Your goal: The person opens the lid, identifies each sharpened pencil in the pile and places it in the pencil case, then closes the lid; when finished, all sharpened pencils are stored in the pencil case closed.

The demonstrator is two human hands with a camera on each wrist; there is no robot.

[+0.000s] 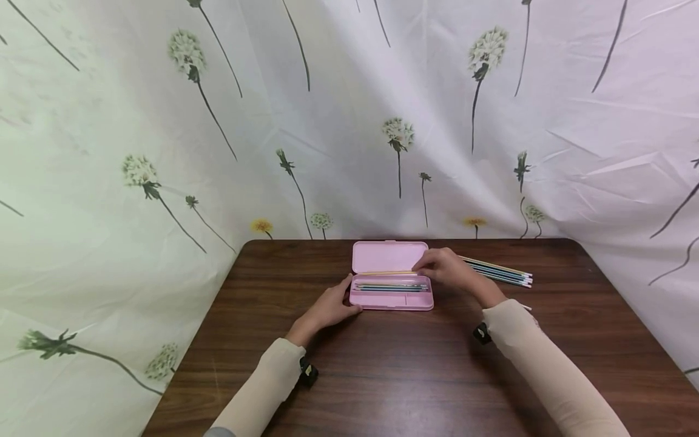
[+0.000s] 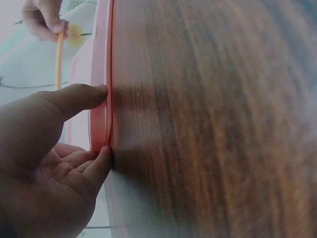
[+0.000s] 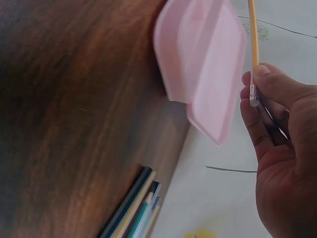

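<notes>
A pink pencil case (image 1: 382,300) lies on the table with its lid (image 1: 390,258) raised toward the back. Several pencils (image 1: 390,287) lie lengthwise inside it. My left hand (image 1: 327,306) grips the case's left end, thumb and fingers around its edge, as the left wrist view shows. Over the case, my right hand (image 1: 450,271) pinches a yellow pencil (image 3: 255,47) near its eraser end. In the head view that pencil spans the case roughly level, in front of the lid; the left wrist view shows it raised above the case.
More pencils (image 1: 499,273) lie in a loose bundle on the wooden table (image 1: 382,376), right of the case. A white tip (image 1: 526,308) shows beside my right sleeve. Behind the table hangs a flower-printed cloth (image 1: 349,152).
</notes>
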